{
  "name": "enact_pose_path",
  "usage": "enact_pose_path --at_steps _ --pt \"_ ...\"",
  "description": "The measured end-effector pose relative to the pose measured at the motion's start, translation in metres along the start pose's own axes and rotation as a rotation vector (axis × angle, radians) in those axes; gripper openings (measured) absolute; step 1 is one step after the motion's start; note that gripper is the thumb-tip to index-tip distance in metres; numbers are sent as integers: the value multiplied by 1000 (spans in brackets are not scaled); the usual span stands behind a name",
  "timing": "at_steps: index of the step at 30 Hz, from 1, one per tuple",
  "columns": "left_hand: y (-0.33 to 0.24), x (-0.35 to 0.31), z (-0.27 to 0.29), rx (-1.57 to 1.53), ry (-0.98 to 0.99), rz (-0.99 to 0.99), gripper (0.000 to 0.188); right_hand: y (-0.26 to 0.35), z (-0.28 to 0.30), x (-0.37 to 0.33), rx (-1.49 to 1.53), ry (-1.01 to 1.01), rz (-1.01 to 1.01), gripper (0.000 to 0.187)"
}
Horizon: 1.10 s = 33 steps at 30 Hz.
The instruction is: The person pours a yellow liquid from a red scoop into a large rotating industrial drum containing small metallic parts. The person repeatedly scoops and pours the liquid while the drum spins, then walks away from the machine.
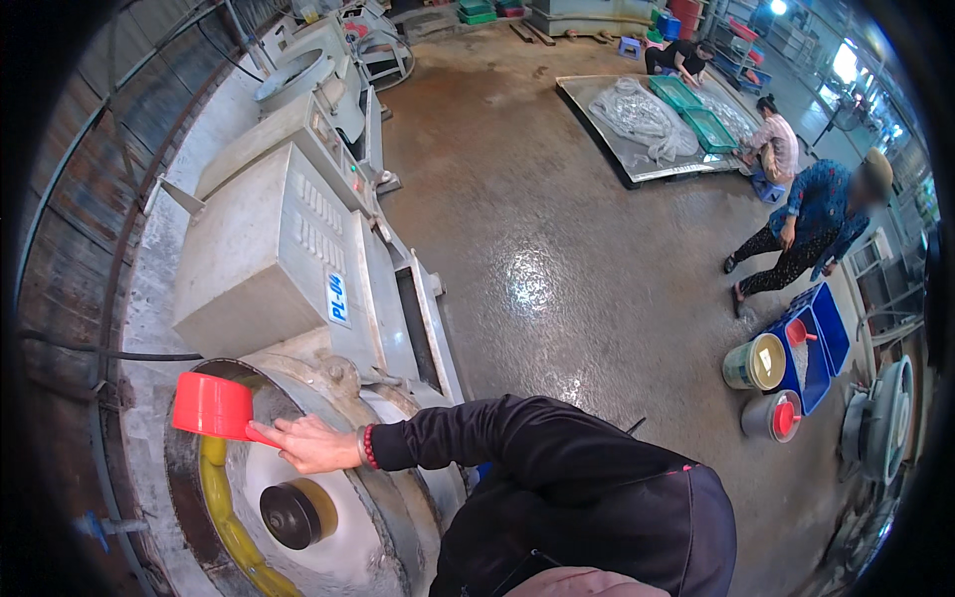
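My right hand [313, 445] reaches across to the left, its fingers closed on the handle of a red plastic dipper [213, 406]. A red bead bracelet and a dark sleeve show at its wrist. The dipper is tilted over the rim of a round metal machine tub [184, 478]; what it holds inside is hidden. Below it, the tub has a yellow inner ring [231, 527], a whitish, foamy-looking surface [343, 547] and a dark round hub [288, 514]. My left hand does not show.
Grey machine housings [254, 249] line the left wall. Across the wet floor [517, 279], a person walks near blue crates [814, 373] and two buckets [754, 363]. Farther back, two people work at a low platform [647, 171] with green trays [708, 129] and clear plastic.
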State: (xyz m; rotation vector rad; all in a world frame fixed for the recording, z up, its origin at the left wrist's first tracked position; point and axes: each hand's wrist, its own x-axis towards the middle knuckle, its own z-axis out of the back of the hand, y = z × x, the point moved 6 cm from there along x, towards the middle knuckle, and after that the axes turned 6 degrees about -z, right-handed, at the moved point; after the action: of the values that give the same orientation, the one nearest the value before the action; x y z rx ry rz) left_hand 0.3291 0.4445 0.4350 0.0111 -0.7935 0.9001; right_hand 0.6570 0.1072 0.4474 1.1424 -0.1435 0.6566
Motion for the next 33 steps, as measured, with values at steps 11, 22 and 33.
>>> enact_pose_path --at_steps 11,22,33 --pt "-102 -1 -48 -165 116 -116 77 0 1 2 -96 -27 15 70" --pt "-131 5 -66 -218 161 -161 70 -1 5 1 165 -75 4 74" --pt "-99 13 -46 -185 137 -139 64 0 11 2 113 -148 36 73"
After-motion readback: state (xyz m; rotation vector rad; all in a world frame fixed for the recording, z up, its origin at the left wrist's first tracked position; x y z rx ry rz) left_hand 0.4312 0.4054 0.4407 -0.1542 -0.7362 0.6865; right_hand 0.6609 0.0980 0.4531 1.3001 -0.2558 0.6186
